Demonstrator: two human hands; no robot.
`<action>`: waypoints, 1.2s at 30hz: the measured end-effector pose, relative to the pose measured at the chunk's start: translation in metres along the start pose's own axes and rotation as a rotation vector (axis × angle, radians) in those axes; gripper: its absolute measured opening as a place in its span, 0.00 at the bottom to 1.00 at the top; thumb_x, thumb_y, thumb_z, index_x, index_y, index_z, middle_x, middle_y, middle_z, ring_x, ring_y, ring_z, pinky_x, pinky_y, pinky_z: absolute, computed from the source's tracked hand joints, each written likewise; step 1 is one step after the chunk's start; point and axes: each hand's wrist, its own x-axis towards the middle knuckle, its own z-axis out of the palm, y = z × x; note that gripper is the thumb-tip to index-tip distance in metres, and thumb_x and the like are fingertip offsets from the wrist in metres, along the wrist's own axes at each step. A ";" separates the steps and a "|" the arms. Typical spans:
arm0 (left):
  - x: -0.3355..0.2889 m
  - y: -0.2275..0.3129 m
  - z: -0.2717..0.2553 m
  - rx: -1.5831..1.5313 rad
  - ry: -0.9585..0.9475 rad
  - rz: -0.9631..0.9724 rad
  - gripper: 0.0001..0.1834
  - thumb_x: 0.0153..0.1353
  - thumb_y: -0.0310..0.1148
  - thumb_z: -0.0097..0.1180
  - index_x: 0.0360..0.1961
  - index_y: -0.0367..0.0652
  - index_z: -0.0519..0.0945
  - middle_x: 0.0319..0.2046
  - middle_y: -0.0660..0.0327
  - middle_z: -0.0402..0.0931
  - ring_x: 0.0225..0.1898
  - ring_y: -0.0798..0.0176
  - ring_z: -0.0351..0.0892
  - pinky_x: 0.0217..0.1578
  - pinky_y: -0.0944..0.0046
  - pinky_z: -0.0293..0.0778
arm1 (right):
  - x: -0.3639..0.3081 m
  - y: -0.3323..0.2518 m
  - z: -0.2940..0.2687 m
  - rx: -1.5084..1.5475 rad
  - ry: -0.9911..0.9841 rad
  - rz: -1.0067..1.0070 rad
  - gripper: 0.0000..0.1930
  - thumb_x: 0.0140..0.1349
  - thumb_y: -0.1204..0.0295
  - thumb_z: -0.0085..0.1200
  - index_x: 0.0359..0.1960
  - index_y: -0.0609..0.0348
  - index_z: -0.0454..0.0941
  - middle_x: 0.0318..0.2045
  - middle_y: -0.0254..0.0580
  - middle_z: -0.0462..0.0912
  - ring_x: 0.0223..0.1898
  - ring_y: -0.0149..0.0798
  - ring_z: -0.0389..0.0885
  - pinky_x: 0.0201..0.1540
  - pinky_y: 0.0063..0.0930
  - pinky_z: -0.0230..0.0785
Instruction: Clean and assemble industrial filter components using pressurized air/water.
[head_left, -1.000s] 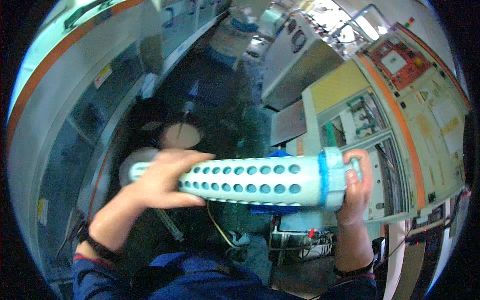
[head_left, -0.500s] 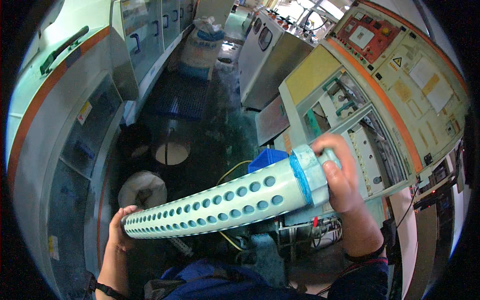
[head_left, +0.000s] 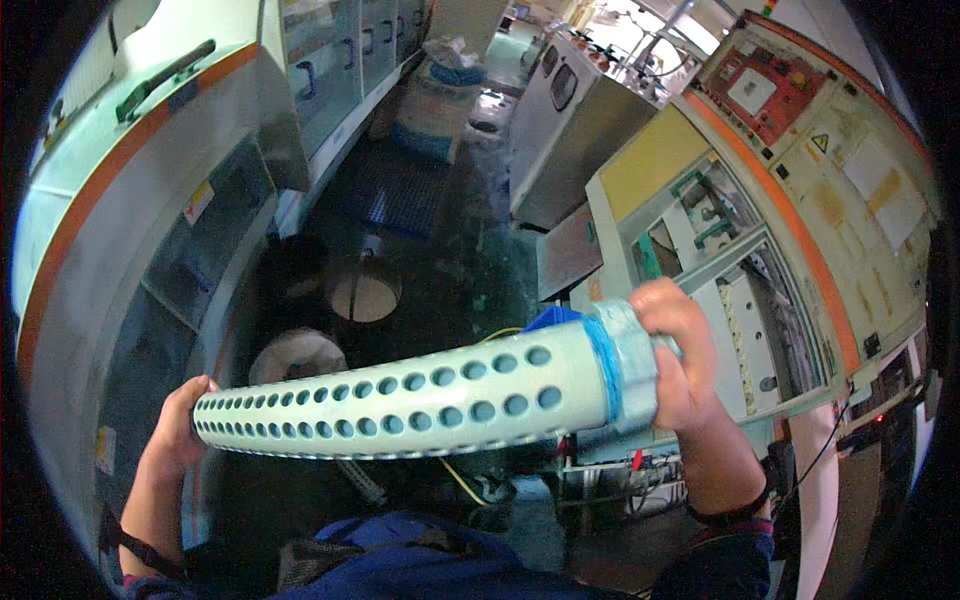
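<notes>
Across the front of me I hold a long pale-green perforated tube (head_left: 400, 405), roughly level, with rows of round holes along it. My left hand (head_left: 183, 425) is closed round its narrow-looking left end. At the right end sits a pale cap (head_left: 632, 365) with a band of blue wrapping (head_left: 601, 368) beside it. My right hand (head_left: 683, 350) grips the knob on that cap, fingers wrapped round it. The fingertips of the left hand are partly hidden behind the tube.
On the right stands a machine with a red control panel (head_left: 765, 80) and an opened window bay. Glass-doored cabinets (head_left: 325, 60) line the left. White round containers (head_left: 365, 297) stand on the dark floor beyond the tube, with a blue bin (head_left: 553, 317) partly hidden behind it.
The tube's left end has swung up and to the left with my left hand, so the tube lies more level. My right hand keeps its grip on the capped end.
</notes>
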 end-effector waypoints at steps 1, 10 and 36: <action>-0.004 0.001 -0.002 0.018 0.005 0.061 0.12 0.71 0.41 0.49 0.38 0.45 0.78 0.29 0.64 0.80 0.31 0.66 0.80 0.36 0.62 0.77 | 0.002 0.000 0.004 0.011 0.038 0.088 0.13 0.73 0.66 0.47 0.44 0.66 0.73 0.40 0.51 0.78 0.42 0.47 0.77 0.49 0.37 0.70; -0.047 0.029 0.020 0.240 0.101 1.206 0.16 0.73 0.39 0.49 0.53 0.38 0.74 0.50 0.51 0.71 0.52 0.58 0.73 0.57 0.57 0.69 | -0.040 0.042 0.039 0.857 0.347 1.109 0.09 0.76 0.68 0.45 0.43 0.56 0.78 0.37 0.31 0.79 0.42 0.24 0.76 0.48 0.23 0.69; -0.028 0.024 0.010 0.002 0.060 0.810 0.12 0.77 0.38 0.46 0.50 0.42 0.74 0.48 0.60 0.74 0.46 0.67 0.76 0.50 0.63 0.75 | -0.008 0.043 0.033 0.854 0.361 0.982 0.13 0.76 0.63 0.45 0.49 0.58 0.76 0.41 0.34 0.76 0.44 0.27 0.72 0.49 0.25 0.66</action>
